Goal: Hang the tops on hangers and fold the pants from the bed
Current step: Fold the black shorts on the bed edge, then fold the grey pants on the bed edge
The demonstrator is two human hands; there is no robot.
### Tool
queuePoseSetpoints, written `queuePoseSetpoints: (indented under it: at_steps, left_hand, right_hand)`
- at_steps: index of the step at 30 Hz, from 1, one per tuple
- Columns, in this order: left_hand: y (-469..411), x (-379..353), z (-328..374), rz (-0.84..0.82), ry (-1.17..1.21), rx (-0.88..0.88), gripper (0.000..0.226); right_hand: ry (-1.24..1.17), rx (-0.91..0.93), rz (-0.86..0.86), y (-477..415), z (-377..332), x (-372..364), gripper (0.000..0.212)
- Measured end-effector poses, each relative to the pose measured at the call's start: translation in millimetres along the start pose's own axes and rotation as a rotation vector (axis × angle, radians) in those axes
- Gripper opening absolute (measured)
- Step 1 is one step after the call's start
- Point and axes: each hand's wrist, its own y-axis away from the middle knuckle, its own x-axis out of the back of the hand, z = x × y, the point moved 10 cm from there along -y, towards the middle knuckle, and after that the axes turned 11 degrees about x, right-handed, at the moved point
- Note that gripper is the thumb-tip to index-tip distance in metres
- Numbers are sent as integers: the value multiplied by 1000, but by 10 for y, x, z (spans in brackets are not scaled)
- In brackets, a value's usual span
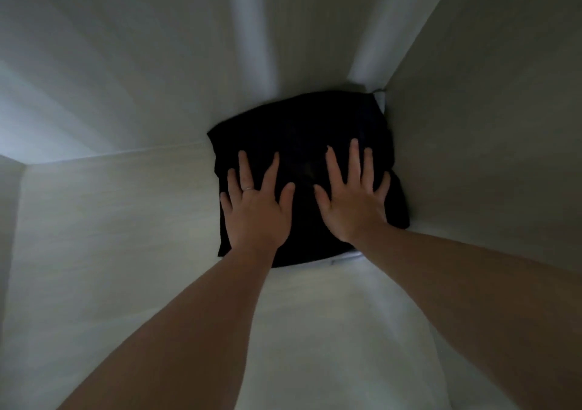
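Observation:
A folded black garment (299, 126) lies on a pale shelf inside a dim cupboard, pushed towards the back right corner. My left hand (256, 203) lies flat on its left half with the fingers spread and straight. My right hand (352, 198) presses flat on its right half, fingers also spread. A ring shows on my left hand. A strip of white fabric (343, 257) peeks out under the black garment's near edge, and another white bit (380, 99) shows at the back corner.
The shelf (126, 236) runs leftwards from the garment to a side wall at the far left. A pale back wall (141, 79) rises behind, and a right side wall (488, 142) stands close against the garment.

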Motion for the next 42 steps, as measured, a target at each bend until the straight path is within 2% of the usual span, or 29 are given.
queuePoseSetpoints:
  at_steps: [4,9,13,15,17,24,28,35,39,42]
  left_hand:
    - [206,-14,-45,-99,-71,37,66]
    - [1139,-163,-303,-138,-67,90,72]
    - [1786,-325,-501,-280,-60,123,70]
    - [2060,-351,-621,-363,-66,168,68]
    - [2293,-273,-719,-378,-42,214,69]
    - [3267,278,-857,-216,78,282,68]
    - [3904,548,-915,-109,130,307,67]
    - [5063,853,-976,61,340,405,65]
    - [5714,976,-940,182,477,426,63]
    - [6222,990,-996,249,562,529,62]
  right_hand:
    - [-4,11,-96,197,-49,57,72]
    - [-27,-22,-279,1008,-133,-84,67]
    - [-54,-23,-401,1651,-210,-148,65]
    - [-72,-7,-428,1916,-255,-101,64]
    - [-59,36,-398,2143,-302,12,64]
    - [-131,137,-289,2983,-584,481,63]
    - [-181,257,-271,3378,-761,691,62]
    - [-224,592,-227,4030,-922,1121,57]
    - [-346,780,-254,4433,-1014,1334,56]
    - [-449,906,-292,4769,-1183,1479,54]
